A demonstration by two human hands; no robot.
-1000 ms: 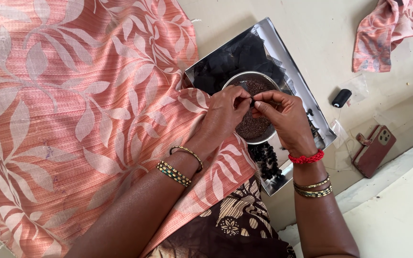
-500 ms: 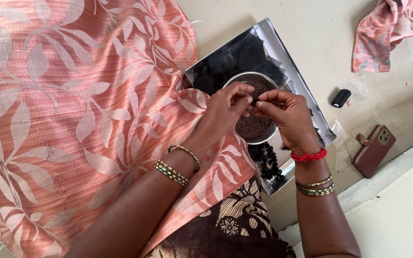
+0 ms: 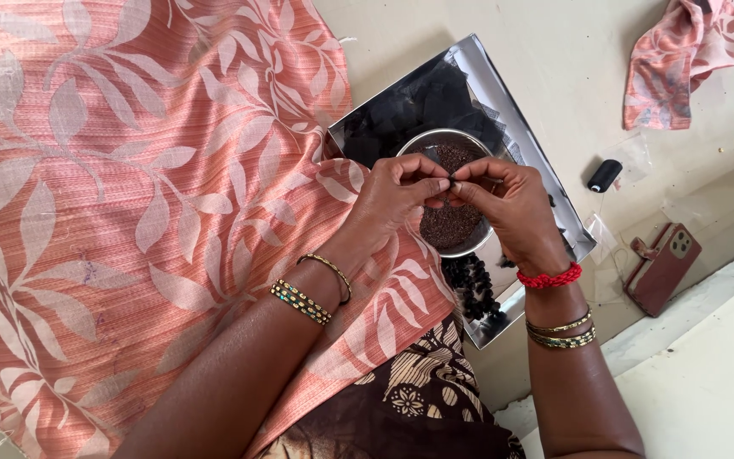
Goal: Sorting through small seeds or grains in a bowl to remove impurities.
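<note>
At frame centre, a tiny dark bead (image 3: 451, 179) is pinched between left hand (image 3: 392, 200) and right hand (image 3: 511, 208), best kept over the steel bowl (image 3: 469, 246).

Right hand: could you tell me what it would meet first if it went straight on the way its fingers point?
The right hand points toward the left hand; their fingertips already pinch together over the steel bowl, so it would meet the left hand's fingers at once.
</note>
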